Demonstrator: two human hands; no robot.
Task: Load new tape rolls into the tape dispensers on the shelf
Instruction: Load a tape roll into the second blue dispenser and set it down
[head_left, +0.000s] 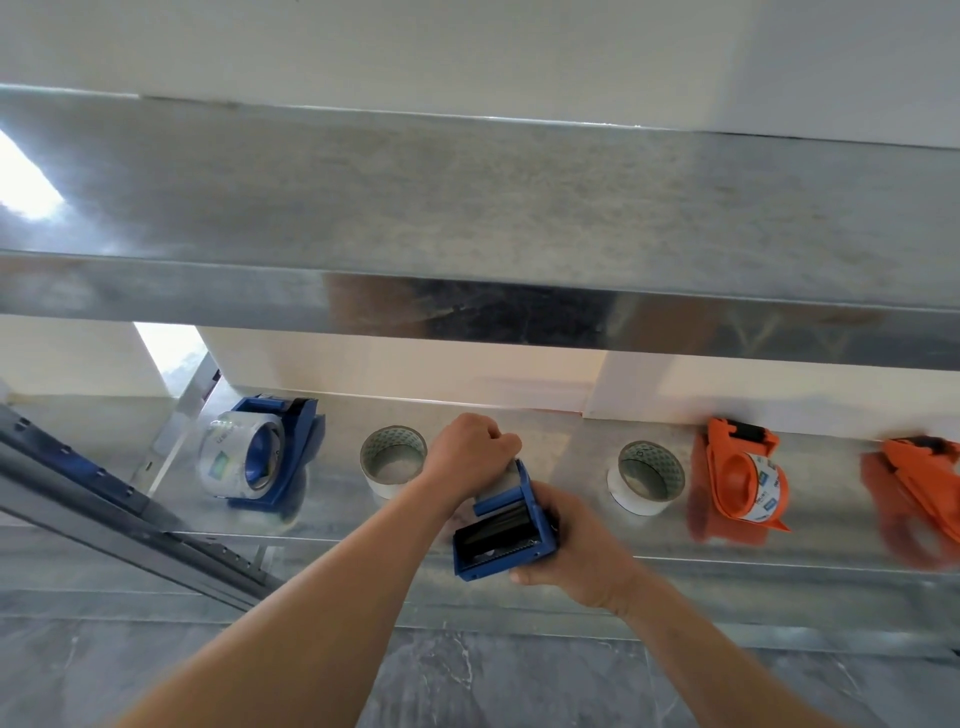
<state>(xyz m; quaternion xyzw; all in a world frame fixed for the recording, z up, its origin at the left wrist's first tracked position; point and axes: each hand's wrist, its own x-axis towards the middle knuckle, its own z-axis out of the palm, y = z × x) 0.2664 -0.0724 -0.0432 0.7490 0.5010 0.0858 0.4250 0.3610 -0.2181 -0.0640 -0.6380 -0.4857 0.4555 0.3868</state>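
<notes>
A blue tape dispenser (501, 535) is held above the front of the lower metal shelf (675, 545), its toothed blade end facing me. My right hand (569, 551) grips it from the right side and below. My left hand (470, 449) is closed over its far end, where a strip of clear tape shows under the fingers. Two loose tape rolls lie flat on the shelf: one (393, 460) just left of my left hand, the other (645, 478) to the right of the dispenser.
A second blue dispenser (265, 454) with a clear roll in it stands at the shelf's left. An orange dispenser (743, 475) with a roll and another orange one (917, 486), blurred, stand at the right. An upper metal shelf (467, 218) overhangs. A grey upright (104, 499) slants at left.
</notes>
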